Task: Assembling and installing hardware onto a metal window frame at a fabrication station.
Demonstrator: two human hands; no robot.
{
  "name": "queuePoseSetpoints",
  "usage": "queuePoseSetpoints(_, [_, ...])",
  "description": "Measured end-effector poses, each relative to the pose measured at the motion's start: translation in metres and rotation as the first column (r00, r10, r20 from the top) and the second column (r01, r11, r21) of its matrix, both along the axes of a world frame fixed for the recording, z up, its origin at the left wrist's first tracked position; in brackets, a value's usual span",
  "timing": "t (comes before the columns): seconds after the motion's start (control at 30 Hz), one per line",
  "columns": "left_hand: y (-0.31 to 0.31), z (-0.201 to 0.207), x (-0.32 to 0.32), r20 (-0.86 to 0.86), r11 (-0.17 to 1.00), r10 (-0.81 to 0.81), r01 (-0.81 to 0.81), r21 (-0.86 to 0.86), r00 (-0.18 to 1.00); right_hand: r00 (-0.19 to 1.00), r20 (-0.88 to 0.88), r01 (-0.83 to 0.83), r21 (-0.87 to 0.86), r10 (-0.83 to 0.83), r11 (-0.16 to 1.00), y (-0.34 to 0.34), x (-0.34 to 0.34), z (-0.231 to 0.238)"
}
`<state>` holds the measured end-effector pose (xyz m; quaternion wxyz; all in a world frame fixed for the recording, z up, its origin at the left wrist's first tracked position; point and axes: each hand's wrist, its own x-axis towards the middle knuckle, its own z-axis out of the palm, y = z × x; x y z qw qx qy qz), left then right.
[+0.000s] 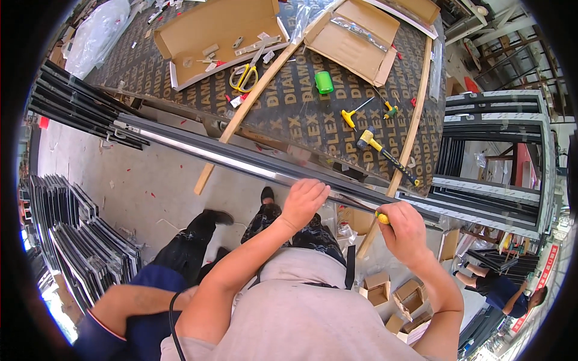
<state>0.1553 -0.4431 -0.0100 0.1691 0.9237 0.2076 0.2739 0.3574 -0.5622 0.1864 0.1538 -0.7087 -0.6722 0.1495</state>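
A long dark metal frame [223, 155] with a light inner strip runs slantwise across in front of me. My left hand [304, 203] is closed over its near edge, fingers curled together on the profile. To the right, my right hand [404, 231] grips a screwdriver [382, 218] by its yellow handle. The screwdriver's thin shaft seems to point left along the frame; its tip is hard to make out. Wooden strips [256, 96] pass beneath the frame. On the table beyond lie a yellow-and-black mallet [385, 153], a yellow T-handled tool [349, 117] and yellow scissors [244, 77].
Open cardboard boxes [220, 33] and a green object [323, 82] rest on the printed table [283, 123]. Dark frames are stacked at left [90, 240] and right [512, 129]. A co-worker's arm [132, 304] is close at my left; another person [506, 295] is farther right.
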Motion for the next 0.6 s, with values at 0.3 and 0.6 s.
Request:
queuePoseSetpoints(0.3, [0.001, 0.000, -0.001, -0.004, 1.000, -0.011, 0.011, -0.016, 1.000, 0.999, 0.016, -0.033, -0.044, 0.034, 0.998, 0.004, 0.001, 0.004])
queuePoseSetpoints(0.6, [-0.001, 0.004, 0.000, 0.025, 1.000, -0.001, 0.002, -0.027, 1.000, 0.988, 0.098, -0.114, -0.086, 0.123, 0.990, 0.009, -0.003, 0.013])
